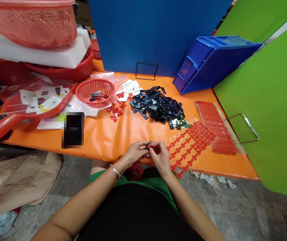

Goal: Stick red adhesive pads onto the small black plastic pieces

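Close to the table's front edge, my left hand pinches a small flat black piece. My right hand meets it there, thumb and finger closed on a small red sticker against the black piece. Right of my hands lies a clear sheet of red T-shaped stickers, partly behind my right hand. Beyond my hands is a heap of similar black pieces. Several loose red pieces lie left of the heap.
A red basket with a few pieces stands at the back left, near a red scoop holding white cards. A blue bin leans at the back right. Stacked red strips lie by the green panel. A pixelated dark object lies left.
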Available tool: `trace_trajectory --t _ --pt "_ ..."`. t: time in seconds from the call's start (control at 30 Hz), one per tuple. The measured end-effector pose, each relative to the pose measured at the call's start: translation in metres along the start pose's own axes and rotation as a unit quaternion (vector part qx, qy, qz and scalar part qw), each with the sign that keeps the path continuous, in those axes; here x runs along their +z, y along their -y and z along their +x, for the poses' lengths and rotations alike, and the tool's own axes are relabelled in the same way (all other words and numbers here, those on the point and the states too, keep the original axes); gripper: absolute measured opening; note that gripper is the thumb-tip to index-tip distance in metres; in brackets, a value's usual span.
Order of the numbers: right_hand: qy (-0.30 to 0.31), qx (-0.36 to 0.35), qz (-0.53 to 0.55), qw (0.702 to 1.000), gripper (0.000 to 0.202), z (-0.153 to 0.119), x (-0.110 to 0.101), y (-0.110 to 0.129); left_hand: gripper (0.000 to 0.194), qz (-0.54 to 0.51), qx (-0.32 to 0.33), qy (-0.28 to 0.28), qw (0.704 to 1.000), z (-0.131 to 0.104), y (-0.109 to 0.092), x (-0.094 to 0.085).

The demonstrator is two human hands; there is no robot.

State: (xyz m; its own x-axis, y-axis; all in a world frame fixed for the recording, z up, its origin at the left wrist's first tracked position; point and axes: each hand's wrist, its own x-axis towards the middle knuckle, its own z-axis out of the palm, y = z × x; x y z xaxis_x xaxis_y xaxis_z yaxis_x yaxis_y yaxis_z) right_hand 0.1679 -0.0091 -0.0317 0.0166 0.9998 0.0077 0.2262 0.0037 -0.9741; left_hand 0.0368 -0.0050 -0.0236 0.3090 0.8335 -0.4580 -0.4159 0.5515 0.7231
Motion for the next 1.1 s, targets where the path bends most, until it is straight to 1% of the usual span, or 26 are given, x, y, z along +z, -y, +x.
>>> trace_trajectory --t 0.27,0.53,0.67,0.87,1.0,1.1 --pt "-0.004 0.003 -0.010 1.000 0.009 -0.001 0.002 0.002 0.035 0.000 0.000 0.004 1.000 0.001 0.001 -0.001" --pt "-0.009 -0.020 -0.060 0.998 0.009 -0.001 0.002 -0.007 0.030 0.003 0.011 0.004 1.000 -0.001 -0.002 0.002" --pt "-0.015 -0.047 -0.102 0.994 0.007 -0.001 0.001 -0.009 0.023 0.005 0.018 -0.004 1.000 -0.002 -0.003 0.004" --pt "-0.010 -0.081 -0.153 0.985 0.005 -0.004 -0.001 -0.002 0.019 0.008 0.027 -0.050 0.998 -0.001 0.001 0.008" --pt "-0.023 -0.112 -0.182 0.977 0.007 -0.007 -0.002 0.005 0.023 0.003 0.039 -0.049 0.998 -0.001 0.001 0.010" --pt "-0.051 -0.128 -0.197 0.971 0.007 -0.004 -0.003 0.008 0.028 0.004 0.039 -0.035 0.999 -0.003 0.000 0.009"
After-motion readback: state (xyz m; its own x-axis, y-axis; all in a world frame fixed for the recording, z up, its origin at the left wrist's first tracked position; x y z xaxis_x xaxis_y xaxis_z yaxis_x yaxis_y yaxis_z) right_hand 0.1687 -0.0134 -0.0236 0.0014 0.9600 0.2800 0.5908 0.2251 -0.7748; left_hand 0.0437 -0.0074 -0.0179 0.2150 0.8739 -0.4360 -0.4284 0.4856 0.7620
